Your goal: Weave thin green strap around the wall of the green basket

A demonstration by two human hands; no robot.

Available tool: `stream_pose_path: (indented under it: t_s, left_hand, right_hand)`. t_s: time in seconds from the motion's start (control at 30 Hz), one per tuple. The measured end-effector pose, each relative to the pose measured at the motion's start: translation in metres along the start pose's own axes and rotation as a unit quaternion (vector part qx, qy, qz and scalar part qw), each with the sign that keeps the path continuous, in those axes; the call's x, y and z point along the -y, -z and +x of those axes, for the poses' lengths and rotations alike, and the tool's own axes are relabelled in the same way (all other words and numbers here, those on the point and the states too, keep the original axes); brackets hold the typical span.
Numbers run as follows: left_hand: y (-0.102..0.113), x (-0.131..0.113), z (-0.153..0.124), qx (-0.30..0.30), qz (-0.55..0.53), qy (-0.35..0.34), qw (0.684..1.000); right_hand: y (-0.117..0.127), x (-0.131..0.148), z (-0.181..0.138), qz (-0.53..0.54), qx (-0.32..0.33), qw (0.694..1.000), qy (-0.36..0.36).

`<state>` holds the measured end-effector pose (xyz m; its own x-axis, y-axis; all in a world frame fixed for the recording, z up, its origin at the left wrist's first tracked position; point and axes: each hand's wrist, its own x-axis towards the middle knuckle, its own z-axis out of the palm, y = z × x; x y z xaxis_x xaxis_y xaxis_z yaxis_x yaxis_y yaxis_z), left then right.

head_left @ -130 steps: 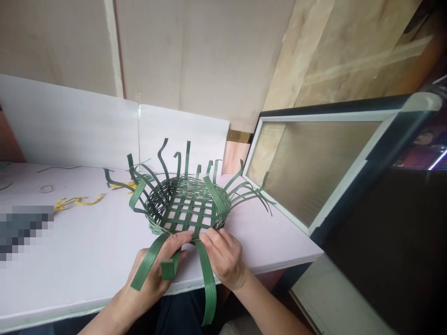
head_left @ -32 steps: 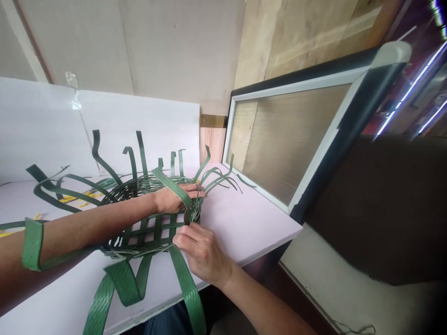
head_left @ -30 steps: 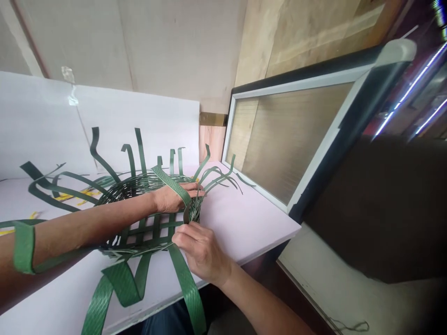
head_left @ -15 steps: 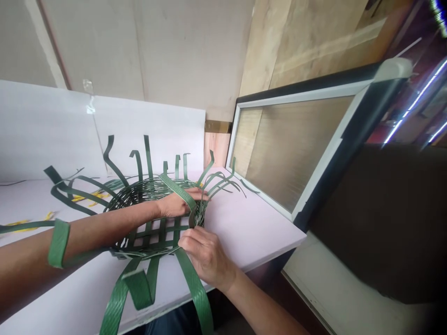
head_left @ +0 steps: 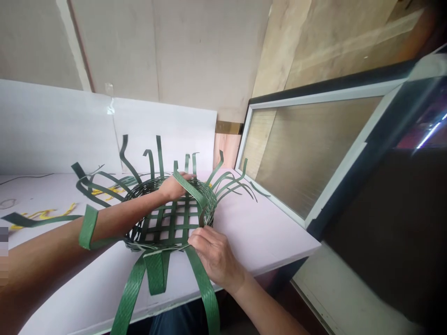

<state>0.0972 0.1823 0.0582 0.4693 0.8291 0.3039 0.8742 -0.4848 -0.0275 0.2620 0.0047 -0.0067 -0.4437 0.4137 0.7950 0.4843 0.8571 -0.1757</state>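
Note:
A half-woven basket (head_left: pixel 171 228) of green plastic strapping sits on the table, with an open grid base and a dark woven wall. Long loose straps stick out all around its rim. My left hand (head_left: pixel 172 187) reaches across the basket to its far rim. Its fingers lie over the rim there, partly hidden behind a curved green strap (head_left: pixel 191 189). At the near right corner my right hand (head_left: pixel 213 251) is closed on the rim, fingers curled. Beside that hand, a wide strap (head_left: pixel 206 291) hangs down over the table's front edge.
Yellow strips (head_left: pixel 52 213) and thin green strands lie on the table (head_left: pixel 265 228) at left and behind the basket. A white board (head_left: pixel 167 135) stands along the back. A framed glass panel (head_left: pixel 314 149) leans at the right, near the table's edge.
My left hand has moved from the basket's right side to its far rim. My right hand stays on the near right rim. The view has shifted slightly to the left.

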Motion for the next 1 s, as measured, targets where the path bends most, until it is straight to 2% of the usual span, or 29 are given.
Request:
stream_pose_path:
  t_s: [0.13, 0.3, 0.4, 0.53, 0.67, 0.73, 0.8, 0.83, 0.93, 1.0]
  left_hand:
    - [0.0, 0.017, -0.003, -0.028, 0.022, 0.102, 0.994]
    - [-0.025, 0.017, -0.001, 0.04, 0.031, 0.099, 0.994]
    - [-0.029, 0.015, -0.002, 0.068, 0.032, 0.09, 0.993]
    - [-0.013, 0.018, -0.002, 0.081, 0.015, 0.067, 0.994]
    - [0.028, 0.022, -0.013, 0.079, -0.038, 0.023, 0.996]
    - [0.053, 0.023, -0.032, 0.068, -0.072, 0.001, 0.995]
    - [0.077, 0.025, -0.063, 0.046, -0.117, -0.013, 0.992]
    - [0.087, 0.026, -0.082, 0.021, -0.187, -0.013, 0.982]
    - [0.102, 0.024, -0.147, -0.087, -0.323, 0.02, 0.942]
    - [0.098, 0.019, -0.189, -0.188, -0.357, 0.072, 0.912]
  right_hand:
    - [0.0, 0.001, 0.0, -0.004, -0.003, 1.0, 0.005]
    - [0.002, 0.002, 0.0, 0.003, 0.008, 1.0, -0.01]
    - [0.002, 0.002, 0.001, 0.004, 0.01, 1.0, -0.007]
    - [0.001, 0.001, 0.001, -0.005, 0.003, 1.0, -0.002]
    - [0.0, 0.0, 0.0, -0.01, -0.009, 1.0, 0.005]
    - [0.0, 0.0, 0.0, -0.002, -0.014, 1.0, 0.002]
    - [0.001, 0.001, -0.001, 0.009, -0.014, 1.0, -0.003]
    - [0.002, 0.001, -0.001, 0.012, -0.013, 1.0, -0.006]
    - [0.003, 0.001, 0.0, 0.011, -0.015, 1.0, -0.007]
    - [0.001, 0.001, 0.0, 0.009, -0.022, 1.0, -0.003]
